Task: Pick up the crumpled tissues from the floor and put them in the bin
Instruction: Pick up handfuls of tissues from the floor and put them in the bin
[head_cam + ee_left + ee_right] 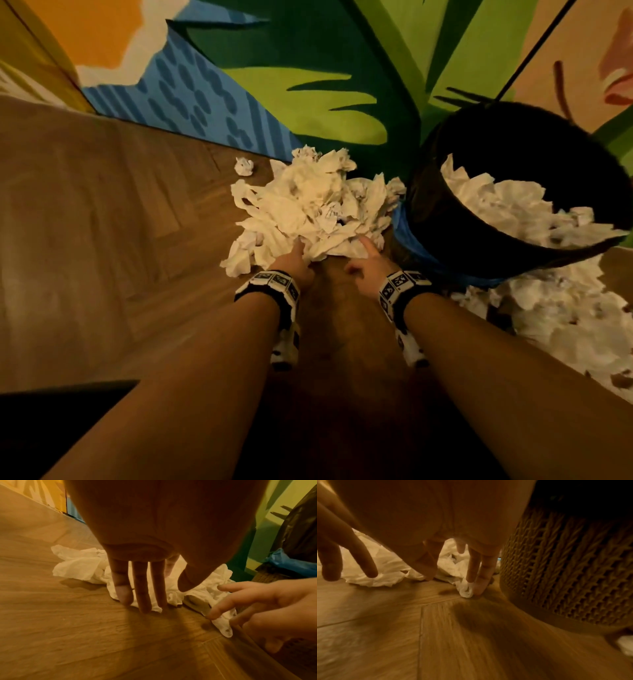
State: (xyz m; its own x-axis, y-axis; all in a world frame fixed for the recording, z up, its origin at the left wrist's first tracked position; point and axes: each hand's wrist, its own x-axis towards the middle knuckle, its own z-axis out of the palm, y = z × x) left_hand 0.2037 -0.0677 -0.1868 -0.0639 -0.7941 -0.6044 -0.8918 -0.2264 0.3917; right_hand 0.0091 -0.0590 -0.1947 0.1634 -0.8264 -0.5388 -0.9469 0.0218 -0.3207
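While our left hand (295, 263) and right hand (368, 262) rest open-fingered on the tissues (308, 205) mid-frame, a loose scoop could scatter them beside the bin (455, 212).

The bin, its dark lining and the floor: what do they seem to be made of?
The bin looks like brown moulded plastic in a knit or woven pattern with rows of slots; real wicker can't be ruled out. Its lining appears to be a thin, glossy black plastic bag, wrinkled over the rim. The floor shows wood grain and plank seams, so wood or laminate, with a matte finish.
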